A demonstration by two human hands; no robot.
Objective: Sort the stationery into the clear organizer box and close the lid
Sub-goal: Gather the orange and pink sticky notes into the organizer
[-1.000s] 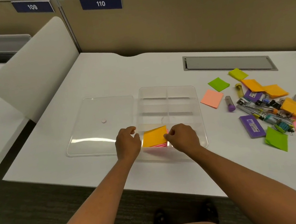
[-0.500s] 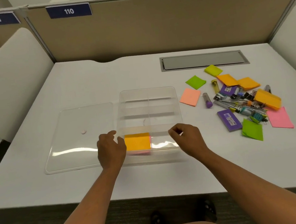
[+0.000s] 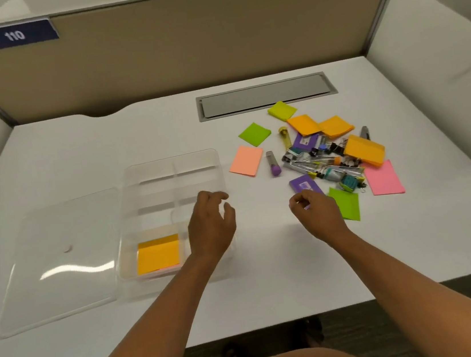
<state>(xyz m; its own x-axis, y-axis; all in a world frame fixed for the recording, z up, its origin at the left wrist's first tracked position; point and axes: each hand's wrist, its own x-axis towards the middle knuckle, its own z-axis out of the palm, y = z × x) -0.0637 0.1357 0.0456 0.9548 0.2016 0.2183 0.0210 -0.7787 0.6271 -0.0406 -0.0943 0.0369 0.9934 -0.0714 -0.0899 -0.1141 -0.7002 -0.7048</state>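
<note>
The clear organizer box [image 3: 170, 169] sits open on the white desk [image 3: 103, 141], its lid [image 3: 59, 261] flat alongside; an orange sticky pad [image 3: 158, 253] fills its near-left compartment. The left hand [image 3: 209, 229] hovers empty, fingers spread, over the box's right edge. The right hand [image 3: 317, 215], loosely curled and holding nothing, hangs by the stationery pile [image 3: 324, 157].

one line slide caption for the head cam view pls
Both hands, left and right, reach empty toward the stationery pile; orange sticky notes already sit in the clear organizer box.
</note>
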